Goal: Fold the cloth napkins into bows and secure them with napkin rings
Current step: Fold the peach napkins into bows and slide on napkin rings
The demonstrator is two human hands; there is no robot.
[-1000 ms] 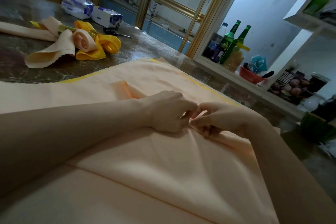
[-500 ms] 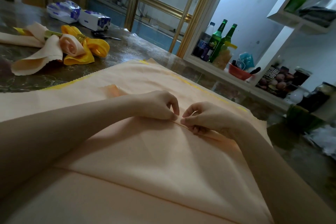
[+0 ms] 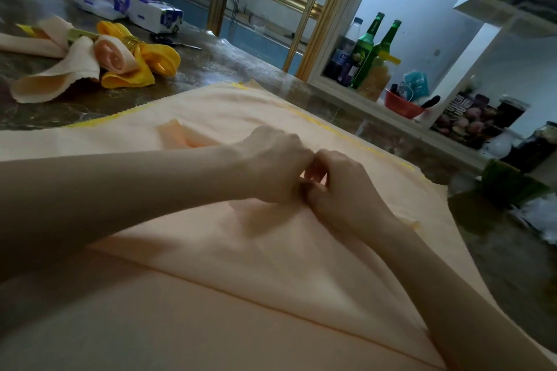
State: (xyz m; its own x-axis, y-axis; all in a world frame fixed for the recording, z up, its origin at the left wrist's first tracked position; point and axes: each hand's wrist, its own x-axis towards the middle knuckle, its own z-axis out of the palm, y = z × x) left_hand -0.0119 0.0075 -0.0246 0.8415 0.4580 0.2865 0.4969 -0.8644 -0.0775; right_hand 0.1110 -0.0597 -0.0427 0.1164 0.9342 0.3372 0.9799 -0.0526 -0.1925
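Table: marbled table point(image 3: 229, 69) under peach napkin point(image 3: 241, 250).
Hands: left hand point(image 3: 271, 166), right hand point(image 3: 343, 190) pinch its fold.
Room: green bottles point(image 3: 366, 45) on shelf point(image 3: 340, 88).

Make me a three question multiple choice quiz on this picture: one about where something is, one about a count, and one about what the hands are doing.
1. Where do the finished bows lie?
A) on the table, far left, beyond the spread napkin
B) on the shelf
C) under the hands

2. How many green bottles stand on the shelf?
A) one
B) two
C) four

3. What are the left hand and right hand doing?
A) lying flat
B) waving in the air
C) pinching the napkin at its middle

Answers:
1 A: the bows sit at the table's far left, apart from the napkin.
2 B: two green necks rise side by side.
3 C: the curled fingers of both hands meet on a gathered fold.
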